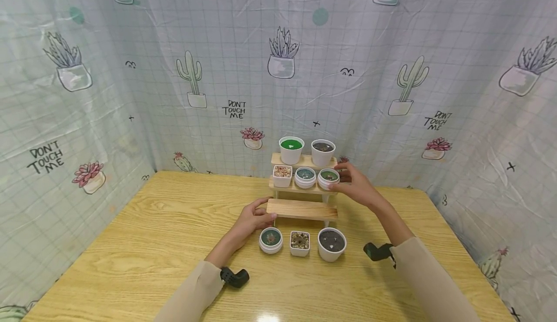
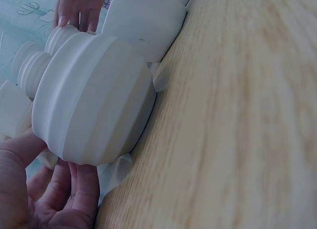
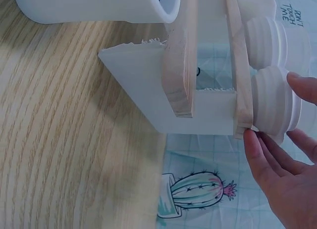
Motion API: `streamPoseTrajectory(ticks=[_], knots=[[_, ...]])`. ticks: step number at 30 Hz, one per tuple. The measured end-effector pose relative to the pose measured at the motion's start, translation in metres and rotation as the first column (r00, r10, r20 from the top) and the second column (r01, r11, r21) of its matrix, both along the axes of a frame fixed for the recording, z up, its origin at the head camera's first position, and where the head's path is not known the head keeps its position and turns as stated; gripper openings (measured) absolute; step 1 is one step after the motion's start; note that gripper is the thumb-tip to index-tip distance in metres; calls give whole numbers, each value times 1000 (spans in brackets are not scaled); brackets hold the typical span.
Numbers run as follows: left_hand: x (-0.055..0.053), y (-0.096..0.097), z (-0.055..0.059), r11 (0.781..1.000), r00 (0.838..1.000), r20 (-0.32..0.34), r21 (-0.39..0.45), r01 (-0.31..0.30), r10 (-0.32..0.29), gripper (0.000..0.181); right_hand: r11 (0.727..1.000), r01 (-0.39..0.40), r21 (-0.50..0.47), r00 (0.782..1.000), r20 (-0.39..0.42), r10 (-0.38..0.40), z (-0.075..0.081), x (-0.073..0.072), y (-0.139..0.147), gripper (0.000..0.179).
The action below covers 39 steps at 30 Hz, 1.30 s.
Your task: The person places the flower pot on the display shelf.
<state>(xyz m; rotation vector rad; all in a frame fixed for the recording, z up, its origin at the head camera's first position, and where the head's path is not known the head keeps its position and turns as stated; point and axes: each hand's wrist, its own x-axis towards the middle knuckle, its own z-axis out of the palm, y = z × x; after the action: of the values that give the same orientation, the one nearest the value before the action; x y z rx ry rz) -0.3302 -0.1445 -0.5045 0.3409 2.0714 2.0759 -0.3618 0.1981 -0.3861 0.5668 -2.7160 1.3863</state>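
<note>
A small three-step wooden plant stand (image 1: 302, 209) with white side supports stands on the table. At the right end of its middle step, my right hand (image 1: 358, 185) holds a round white ribbed pot (image 3: 272, 103) with a green top, thumb on one side and fingers on the other. The pot sits on the step. My left hand (image 1: 251, 223) grips the left end of the lowest step, thumb at its front edge. In the left wrist view, a round ribbed pot (image 2: 94, 100) in front hides part of the left fingers and the stand.
On the middle step are a square pebble pot (image 1: 282, 182) and a round blue-topped pot (image 1: 305, 182). The top step bears a green-topped pot (image 1: 291, 156) and a dark-topped pot (image 1: 323, 157). Before the stand are a square pot (image 1: 300, 251) and a larger dark-filled pot (image 1: 331, 254). A printed curtain (image 1: 243, 80) hangs behind.
</note>
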Motion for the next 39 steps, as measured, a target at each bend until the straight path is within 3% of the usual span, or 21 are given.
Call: streamPoseTrajectory(ticks=[11,22,31,39], knots=[[0,0,1,1000,1000,5,-5,-6,6,79,999,-40,-23,999,-21,39,-3,14,11,67],[1,0,1,1000,1000,3,-2,-4,4,78,1000,7,-10,1000,-30,-8,0,42,24,69],[1,0,1,1000,1000,-2,-4,-11,11,78,995,-69,-68,991,-123,61,3,62,26,51],[1,0,1,1000,1000,-2,-4,-13,13,77,964,-258,-67,962,-111,250,-3,75,27,42]])
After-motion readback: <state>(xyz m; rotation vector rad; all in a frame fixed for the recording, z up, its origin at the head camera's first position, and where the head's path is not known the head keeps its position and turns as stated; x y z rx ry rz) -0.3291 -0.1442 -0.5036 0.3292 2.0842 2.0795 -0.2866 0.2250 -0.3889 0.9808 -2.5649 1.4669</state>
